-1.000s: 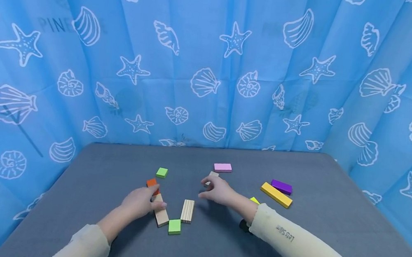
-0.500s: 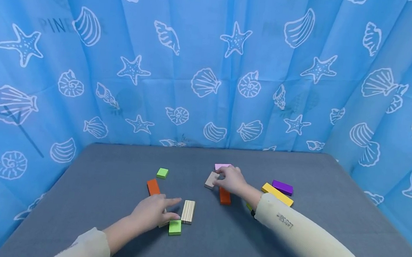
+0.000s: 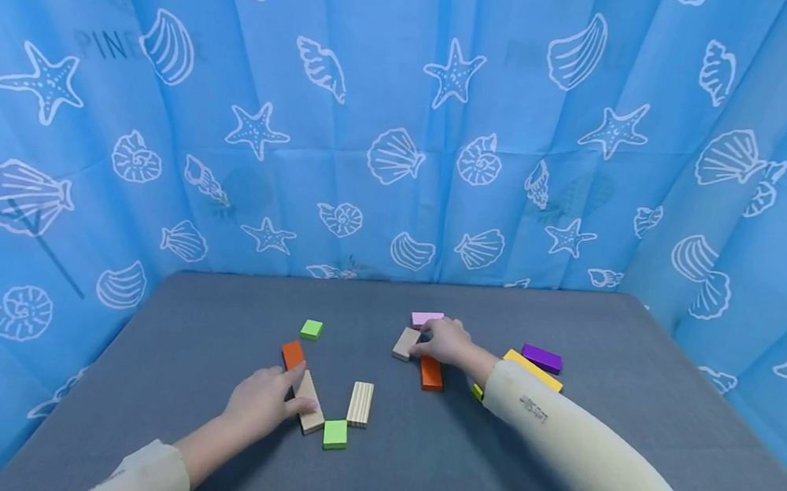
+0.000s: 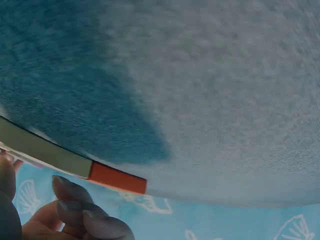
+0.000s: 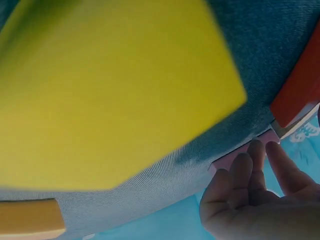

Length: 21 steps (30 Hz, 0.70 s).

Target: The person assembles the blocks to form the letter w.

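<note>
Left wooden block (image 3: pixel 311 423) likely light, stiff, smooth; best pinched across long sides, midway. Left hand (image 3: pixel 259 400) spread over it; right hand (image 3: pixel 448 342) at right orange block (image 3: pixel 431 376), pinch cannot be told.

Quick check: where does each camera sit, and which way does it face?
Head: on the head, facing forward and down at the table and curtain; left hand, right hand and sleeves show.
Left wrist: on that wrist, looking across the table to the curtain at the picture's bottom; left hand's fingers show lower left.
Right wrist: on that wrist, facing a close yellow block, table and curtain beyond; right hand's fingers show lower right.
Shared: head and left wrist both show an orange block next to a wooden block.
</note>
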Available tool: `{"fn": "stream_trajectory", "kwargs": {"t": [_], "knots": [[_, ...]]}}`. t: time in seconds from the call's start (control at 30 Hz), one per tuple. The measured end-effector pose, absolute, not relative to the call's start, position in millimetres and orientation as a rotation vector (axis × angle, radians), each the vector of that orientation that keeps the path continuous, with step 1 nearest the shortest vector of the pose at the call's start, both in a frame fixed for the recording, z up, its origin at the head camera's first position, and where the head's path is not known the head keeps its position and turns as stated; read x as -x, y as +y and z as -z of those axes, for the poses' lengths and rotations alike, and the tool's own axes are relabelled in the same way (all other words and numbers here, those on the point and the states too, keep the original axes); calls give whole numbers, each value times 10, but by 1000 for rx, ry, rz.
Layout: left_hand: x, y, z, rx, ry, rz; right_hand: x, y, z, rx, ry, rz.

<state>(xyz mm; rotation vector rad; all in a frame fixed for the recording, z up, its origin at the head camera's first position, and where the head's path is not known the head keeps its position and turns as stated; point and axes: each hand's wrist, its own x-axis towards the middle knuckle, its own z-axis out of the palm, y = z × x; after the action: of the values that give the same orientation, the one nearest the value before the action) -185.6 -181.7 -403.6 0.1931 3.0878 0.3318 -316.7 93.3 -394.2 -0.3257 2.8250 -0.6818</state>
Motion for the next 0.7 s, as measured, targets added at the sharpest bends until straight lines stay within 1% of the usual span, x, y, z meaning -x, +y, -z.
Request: {"fn": "stream_trajectory", "kwargs": {"t": [0.27,0.47,0.7], "knots": [[1934,-1900,4032,-76,3081,-335,3218,952,3970,356,2743,746],[1996,-1944,4063,-80,3072,-337,3232,930,3979,348,2737,756],[2026,-1948,4047,-102,3053,-364,3272,888,3994,401,2770,745]]}}
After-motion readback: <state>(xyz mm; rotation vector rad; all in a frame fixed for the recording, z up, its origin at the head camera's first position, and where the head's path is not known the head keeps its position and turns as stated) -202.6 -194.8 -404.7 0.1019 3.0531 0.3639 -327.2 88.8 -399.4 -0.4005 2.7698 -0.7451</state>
